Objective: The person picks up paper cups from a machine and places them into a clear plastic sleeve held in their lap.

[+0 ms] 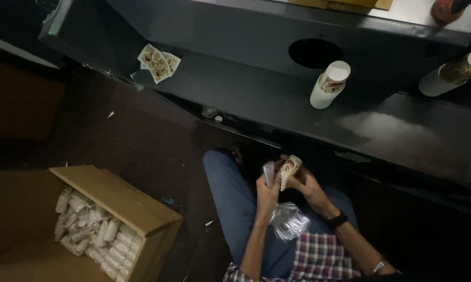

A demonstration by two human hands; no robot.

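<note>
My left hand [267, 189] grips the top of a clear plastic bag [288, 221] that hangs down over my lap. My right hand [303, 180] holds a short stack of printed paper cups [289, 171], tilted, right beside the bag's mouth. The two hands are close together above my blue-trousered knee. A dark band sits on my right wrist.
An open cardboard box [121, 201] at lower left holds several wrapped cup stacks. On the dark machine ledge [246, 94] stand a cup stack [329, 84] and another [452, 72] at far right; flat printed blanks [157, 61] lie at the ledge's left end. A round hole [315, 53] opens above.
</note>
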